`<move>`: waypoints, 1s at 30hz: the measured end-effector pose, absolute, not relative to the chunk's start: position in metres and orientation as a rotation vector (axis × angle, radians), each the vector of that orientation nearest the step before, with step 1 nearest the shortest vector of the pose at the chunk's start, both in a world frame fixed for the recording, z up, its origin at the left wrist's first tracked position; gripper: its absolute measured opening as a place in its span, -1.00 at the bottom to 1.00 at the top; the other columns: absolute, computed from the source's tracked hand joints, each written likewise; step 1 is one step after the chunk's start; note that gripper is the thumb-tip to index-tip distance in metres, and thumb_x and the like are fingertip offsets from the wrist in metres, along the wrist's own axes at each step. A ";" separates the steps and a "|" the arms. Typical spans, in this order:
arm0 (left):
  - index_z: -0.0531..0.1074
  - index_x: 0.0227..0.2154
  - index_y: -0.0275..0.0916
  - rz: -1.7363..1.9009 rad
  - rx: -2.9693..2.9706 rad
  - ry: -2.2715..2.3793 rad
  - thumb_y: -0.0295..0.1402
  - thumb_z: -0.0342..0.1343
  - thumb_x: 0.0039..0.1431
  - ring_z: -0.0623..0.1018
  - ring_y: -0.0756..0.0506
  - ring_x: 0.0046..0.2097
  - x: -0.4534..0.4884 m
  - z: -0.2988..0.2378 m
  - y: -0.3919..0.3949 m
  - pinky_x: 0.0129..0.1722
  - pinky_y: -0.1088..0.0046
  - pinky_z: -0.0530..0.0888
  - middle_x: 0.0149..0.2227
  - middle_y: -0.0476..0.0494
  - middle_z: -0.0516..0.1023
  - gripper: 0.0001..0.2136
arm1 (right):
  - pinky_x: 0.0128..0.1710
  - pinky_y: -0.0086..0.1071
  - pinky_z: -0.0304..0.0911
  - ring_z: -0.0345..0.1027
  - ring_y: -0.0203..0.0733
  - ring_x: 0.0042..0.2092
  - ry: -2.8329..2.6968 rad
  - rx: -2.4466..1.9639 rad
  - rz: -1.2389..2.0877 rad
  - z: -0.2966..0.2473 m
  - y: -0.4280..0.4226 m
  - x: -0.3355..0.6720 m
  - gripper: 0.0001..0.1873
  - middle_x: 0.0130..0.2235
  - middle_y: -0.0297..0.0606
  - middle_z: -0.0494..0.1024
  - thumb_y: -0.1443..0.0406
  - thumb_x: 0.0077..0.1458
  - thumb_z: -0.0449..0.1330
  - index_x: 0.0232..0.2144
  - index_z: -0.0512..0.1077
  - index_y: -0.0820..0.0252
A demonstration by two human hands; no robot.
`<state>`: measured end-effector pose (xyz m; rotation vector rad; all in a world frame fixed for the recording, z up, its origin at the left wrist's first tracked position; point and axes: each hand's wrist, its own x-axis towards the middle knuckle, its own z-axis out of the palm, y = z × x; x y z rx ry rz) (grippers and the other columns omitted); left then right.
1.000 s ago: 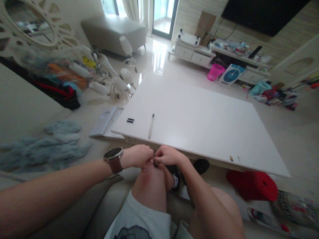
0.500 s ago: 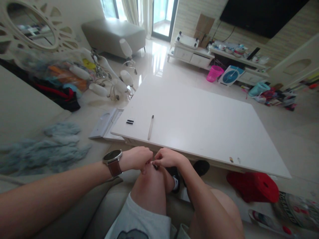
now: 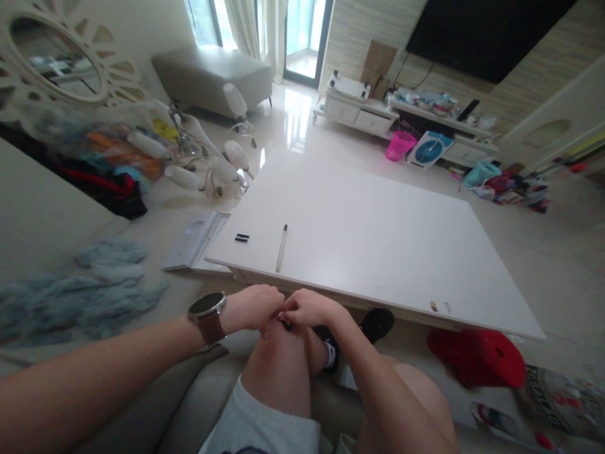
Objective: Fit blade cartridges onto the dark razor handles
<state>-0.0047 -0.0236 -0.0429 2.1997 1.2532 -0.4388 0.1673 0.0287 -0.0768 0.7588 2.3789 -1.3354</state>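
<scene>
Above my bare knee [image 3: 276, 353], my left hand [image 3: 258, 307] and my right hand [image 3: 309, 306] meet with fingertips together. Both are closed in a pinch. A small dark piece [image 3: 286, 325] shows beneath the right fingertips; its kind is too small to make out. Whatever the left fingers hold is hidden behind the knuckles. On the white table [image 3: 359, 233] in front lies a slim pale stick with a dark tip [image 3: 282, 248], like a toothbrush. Left of it are two short black strips [image 3: 242, 238].
Near the table's right front edge lie a small brown piece [image 3: 433, 306] and a clear one [image 3: 447, 308]. A red stool [image 3: 477, 358] stands at the lower right. An open white box [image 3: 193, 243] and a chandelier [image 3: 208, 157] are on the floor at left.
The view has shifted slightly, so the scene sits a little further left. My right fingertips have come closer to my left hand, and both stay pinched above the knee.
</scene>
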 end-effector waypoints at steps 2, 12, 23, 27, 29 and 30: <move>0.63 -0.37 -0.25 -0.447 2.203 1.244 -0.30 0.42 -0.06 0.64 -0.30 -0.20 -0.004 -0.041 -0.024 -0.16 0.22 0.55 -0.33 -0.25 0.64 -0.81 | -0.46 -0.47 0.06 0.28 -0.33 -0.44 2.367 0.775 -1.330 -0.076 0.028 0.168 -0.73 -0.48 -0.36 0.52 0.18 0.14 0.15 -0.42 0.58 0.20; 0.63 -0.32 -0.26 -0.404 2.198 1.258 -0.27 0.42 -0.06 0.63 -0.28 -0.17 -0.007 -0.041 -0.027 -0.12 0.24 0.54 -0.27 -0.25 0.65 -0.76 | -0.50 -0.45 0.00 0.21 -0.34 -0.49 2.344 0.915 -1.287 -0.075 0.031 0.174 -0.78 -0.54 -0.36 0.46 0.24 0.07 0.17 -0.48 0.54 0.24; 0.64 -0.36 -0.23 -0.387 2.206 1.260 -0.29 0.42 -0.09 0.62 -0.26 -0.19 -0.008 -0.050 -0.026 -0.14 0.26 0.53 -0.32 -0.21 0.63 -0.79 | -0.49 -0.44 -0.01 0.17 -0.34 -0.48 2.333 0.837 -1.231 -0.076 0.031 0.171 -0.71 -0.56 -0.38 0.39 0.16 0.11 0.19 -0.48 0.55 0.25; 0.64 -0.35 -0.22 -0.414 2.187 1.266 -0.31 0.41 -0.06 0.61 -0.24 -0.20 -0.006 -0.047 -0.025 -0.14 0.30 0.52 -0.34 -0.19 0.62 -0.82 | -0.49 -0.44 0.00 0.19 -0.34 -0.48 2.328 0.842 -1.230 -0.075 0.031 0.172 -0.72 -0.56 -0.37 0.40 0.17 0.11 0.19 -0.47 0.56 0.24; 0.64 -0.34 -0.22 -0.415 2.171 1.274 -0.31 0.41 -0.07 0.61 -0.23 -0.20 -0.006 -0.046 -0.025 -0.14 0.31 0.51 -0.31 -0.20 0.63 -0.81 | -0.49 -0.43 -0.01 0.19 -0.34 -0.48 2.337 0.852 -1.218 -0.076 0.031 0.172 -0.71 -0.56 -0.37 0.40 0.15 0.11 0.19 -0.47 0.55 0.24; 0.64 -0.34 -0.22 -0.414 2.165 1.279 -0.32 0.42 -0.08 0.61 -0.24 -0.20 -0.006 -0.045 -0.025 -0.15 0.30 0.51 -0.30 -0.21 0.63 -0.80 | -0.50 -0.43 -0.01 0.19 -0.34 -0.48 2.340 0.849 -1.219 -0.076 0.031 0.172 -0.69 -0.56 -0.37 0.39 0.13 0.12 0.19 -0.48 0.55 0.23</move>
